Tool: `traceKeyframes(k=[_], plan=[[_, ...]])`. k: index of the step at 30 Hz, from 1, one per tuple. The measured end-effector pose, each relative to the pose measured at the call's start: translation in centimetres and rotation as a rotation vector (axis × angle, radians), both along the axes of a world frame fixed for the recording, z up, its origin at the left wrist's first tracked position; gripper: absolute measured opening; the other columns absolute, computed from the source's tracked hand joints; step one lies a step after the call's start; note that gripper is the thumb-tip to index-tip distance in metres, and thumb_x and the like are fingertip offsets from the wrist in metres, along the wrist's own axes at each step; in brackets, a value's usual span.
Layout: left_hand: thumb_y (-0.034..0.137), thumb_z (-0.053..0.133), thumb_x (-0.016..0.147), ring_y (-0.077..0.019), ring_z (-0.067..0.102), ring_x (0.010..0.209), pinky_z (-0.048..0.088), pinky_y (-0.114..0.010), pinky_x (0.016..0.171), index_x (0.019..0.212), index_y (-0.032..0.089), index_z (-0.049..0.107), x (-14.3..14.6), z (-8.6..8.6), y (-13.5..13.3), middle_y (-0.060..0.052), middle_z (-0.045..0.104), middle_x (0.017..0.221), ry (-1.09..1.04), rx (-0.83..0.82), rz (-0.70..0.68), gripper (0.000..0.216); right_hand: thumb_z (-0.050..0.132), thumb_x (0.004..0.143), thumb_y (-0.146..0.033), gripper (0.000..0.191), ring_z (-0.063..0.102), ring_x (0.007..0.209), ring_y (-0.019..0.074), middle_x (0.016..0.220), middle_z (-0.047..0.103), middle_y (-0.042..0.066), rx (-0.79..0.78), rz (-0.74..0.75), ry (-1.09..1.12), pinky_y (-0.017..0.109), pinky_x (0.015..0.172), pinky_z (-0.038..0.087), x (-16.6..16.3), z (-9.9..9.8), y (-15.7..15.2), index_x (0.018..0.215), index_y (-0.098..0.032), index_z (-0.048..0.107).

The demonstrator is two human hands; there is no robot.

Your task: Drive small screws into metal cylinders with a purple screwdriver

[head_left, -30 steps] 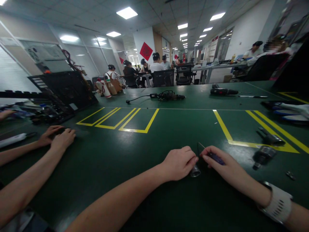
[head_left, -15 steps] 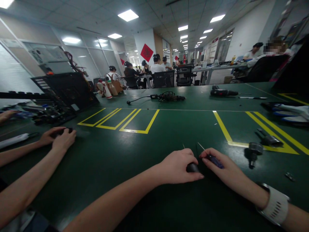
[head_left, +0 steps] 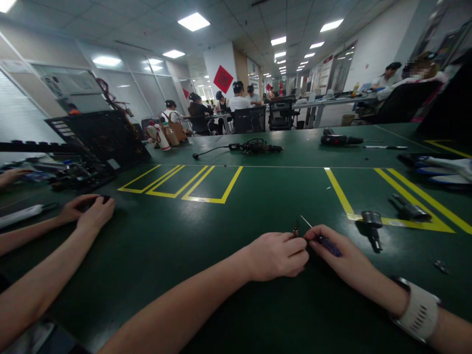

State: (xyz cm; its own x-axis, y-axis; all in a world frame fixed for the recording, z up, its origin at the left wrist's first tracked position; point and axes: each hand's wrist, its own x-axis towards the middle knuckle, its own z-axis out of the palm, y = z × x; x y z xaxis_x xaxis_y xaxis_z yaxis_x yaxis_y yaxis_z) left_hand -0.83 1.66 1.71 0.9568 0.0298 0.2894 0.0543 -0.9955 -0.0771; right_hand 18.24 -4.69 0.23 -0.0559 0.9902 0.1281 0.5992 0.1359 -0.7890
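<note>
My left hand (head_left: 280, 255) is closed, its fingers curled in, and the top of a small brownish metal cylinder (head_left: 295, 231) pokes out above them. Whatever else the palm covers is hidden. Close by on the right, my right hand (head_left: 337, 250) wraps round the translucent purple-blue handle of a screwdriver (head_left: 331, 246), whose thin bright shaft points up and to the left. The two hands' fingertips nearly meet; I cannot tell whether they touch. To the right lie a metal chuck-like part (head_left: 371, 227) with a narrow stem and a second metal cylinder part (head_left: 413, 210).
A co-worker's hands (head_left: 90, 209) hold something dark at the left. Farther back on the green table (head_left: 165, 236) lie a cabled tool assembly (head_left: 256, 147), a power drill (head_left: 341, 139) and a pen (head_left: 385, 147). White-and-blue gloves (head_left: 446, 169) and a small metal piece (head_left: 441, 266) are at right.
My left hand has turned and closed further; the black rounded object and thin shaft seen in it are now hidden, and the small cylinder shows. The chuck-like part has shifted left. The right hand stays.
</note>
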Motion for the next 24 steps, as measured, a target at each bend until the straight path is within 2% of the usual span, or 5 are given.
traceKeyframes(k=[3, 7, 13, 20, 24], plan=[[0.026, 0.050, 0.084, -0.0187, 0.057, 0.086, 0.049, -0.031, 0.074, 0.095, 0.015, 0.057, 0.0, -0.5, 0.5, -0.009, 0.059, 0.100, -0.090, -0.213, 0.081, 0.017, 0.044, 0.081, -0.029, 0.015, 0.062, 0.077, 0.0207, 0.084, 0.064, 0.003, 0.007, -0.013, 0.008, 0.036, 0.069, 0.052, 0.1, 0.2, -0.1, 0.086, -0.023, 0.056], [0.027, 0.065, 0.072, -0.0180, 0.057, 0.088, 0.050, -0.030, 0.074, 0.091, 0.017, 0.057, 0.1, -1.5, 1.4, -0.008, 0.056, 0.100, -0.417, -0.691, 0.296, 0.023, 0.042, 0.081, -0.031, 0.019, 0.064, 0.067, 0.0184, 0.082, 0.064, 0.004, 0.000, -0.043, 0.006, 0.033, 0.060, 0.055, 0.2, 0.0, -0.1, 0.088, -0.021, 0.057], [0.027, 0.061, 0.079, -0.0148, 0.062, 0.076, 0.051, -0.030, 0.068, 0.097, 0.016, 0.054, 0.2, -1.9, 2.3, -0.004, 0.063, 0.086, -0.614, -1.383, 0.478, 0.023, 0.039, 0.084, -0.033, 0.024, 0.065, 0.083, 0.0237, 0.095, 0.066, 0.008, 0.113, -0.154, -0.108, 0.039, 0.069, 0.055, 1.2, -0.3, 0.1, 0.095, -0.021, 0.057], [0.023, 0.061, 0.081, -0.0139, 0.063, 0.078, 0.054, -0.030, 0.072, 0.098, 0.015, 0.059, 0.2, -1.4, 2.3, -0.005, 0.065, 0.093, -0.661, -1.523, 0.500, 0.019, 0.049, 0.072, -0.019, 0.021, 0.038, 0.124, 0.0388, 0.119, 0.061, 0.009, 0.272, -0.131, -0.453, 0.064, 0.100, 0.022, 3.8, -0.1, 1.3, 0.089, -0.022, 0.061], [0.022, 0.060, 0.082, -0.0132, 0.064, 0.078, 0.054, -0.029, 0.071, 0.099, 0.015, 0.060, 0.1, -1.7, 2.4, -0.004, 0.066, 0.091, -0.653, -1.539, 0.455, 0.019, 0.046, 0.067, -0.010, 0.029, 0.054, 0.104, 0.0397, 0.101, 0.067, 0.013, 0.202, -0.106, -0.565, 0.060, 0.083, 0.043, 5.9, -0.1, 2.2, 0.088, -0.019, 0.065]])
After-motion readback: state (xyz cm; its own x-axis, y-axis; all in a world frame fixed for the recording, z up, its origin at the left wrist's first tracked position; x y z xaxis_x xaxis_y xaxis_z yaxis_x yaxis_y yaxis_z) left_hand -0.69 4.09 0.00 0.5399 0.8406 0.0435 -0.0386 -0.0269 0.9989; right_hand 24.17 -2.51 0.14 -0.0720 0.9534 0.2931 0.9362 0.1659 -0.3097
